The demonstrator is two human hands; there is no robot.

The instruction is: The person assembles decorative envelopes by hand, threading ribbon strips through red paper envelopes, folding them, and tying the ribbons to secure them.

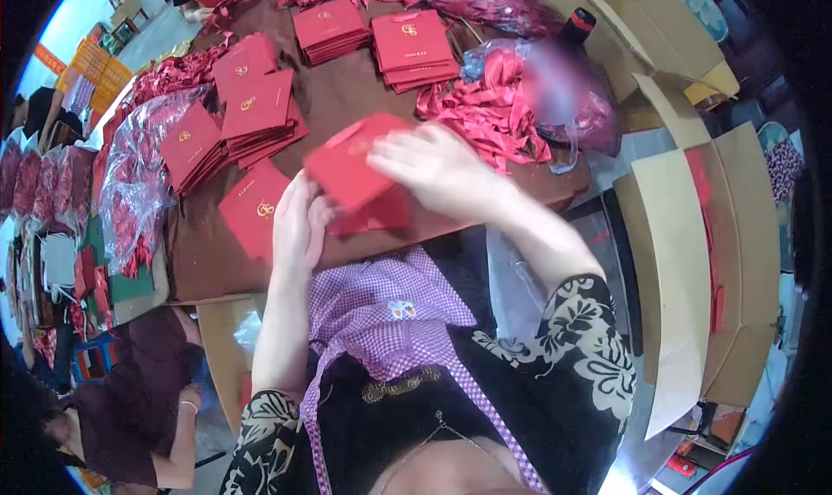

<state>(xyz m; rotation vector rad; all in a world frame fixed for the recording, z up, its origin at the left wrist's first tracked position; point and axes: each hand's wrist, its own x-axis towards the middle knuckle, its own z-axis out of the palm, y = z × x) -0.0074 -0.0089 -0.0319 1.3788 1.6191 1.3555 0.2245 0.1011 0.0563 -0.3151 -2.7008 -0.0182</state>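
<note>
A flat red gift bag (351,170), slightly blurred, is held tilted above the front of the table. My left hand (299,222) is closed at its lower left corner, the fingers curled against the edge. Across its right side lies my right hand (433,167), fingers stretched out over the face; part of the gold print is covered. Beneath it, another red bag (377,216) rests on the table near the front edge. Left of my left hand lies a red bag with a gold logo (256,205), partly behind my wrist.
Stacks of red bags (260,113) stand at the left, with more stacks (414,48) at the back. Red ribbons (490,105) and a dark bottle (576,27) are at the right. Open cardboard boxes (685,296) flank the table. Other people sit at the left and far side.
</note>
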